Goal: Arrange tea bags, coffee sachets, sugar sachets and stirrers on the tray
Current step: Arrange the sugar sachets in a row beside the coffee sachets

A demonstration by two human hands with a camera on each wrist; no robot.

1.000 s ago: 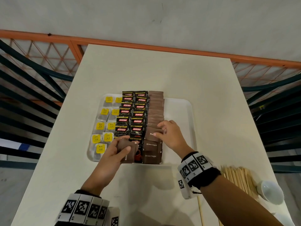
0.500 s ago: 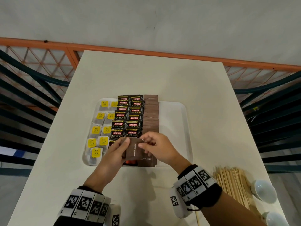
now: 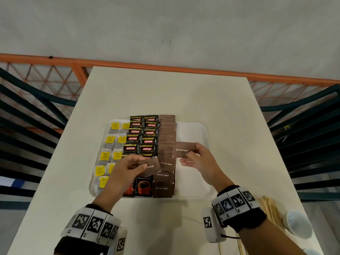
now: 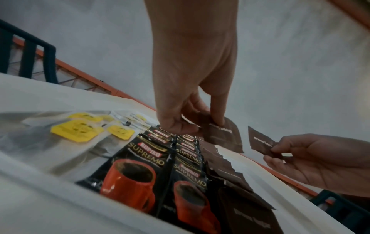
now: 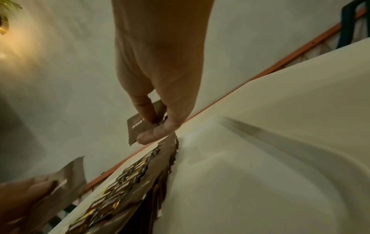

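head view: brown sugar sachet (image 3: 184, 150), white lettering

A pale cream table (image 3: 165, 92) stands with its far edge against an orange metal railing (image 3: 202, 71), whose top bar runs across the room from side to side. Below that bar, thin orange rods cross in a diamond lattice (image 3: 46, 80). Behind the railing rises a plain grey-white wall (image 3: 165, 24), faintly stained and marked with a few small dark specks. Dark teal chairs with slatted backs (image 3: 27, 116) stand at the table's left, and more of the same (image 3: 309, 126) at its right. The right wrist view catches a warm yellow glow (image 5: 12, 39) and some green leaves (image 5: 8, 6) at its upper left corner.
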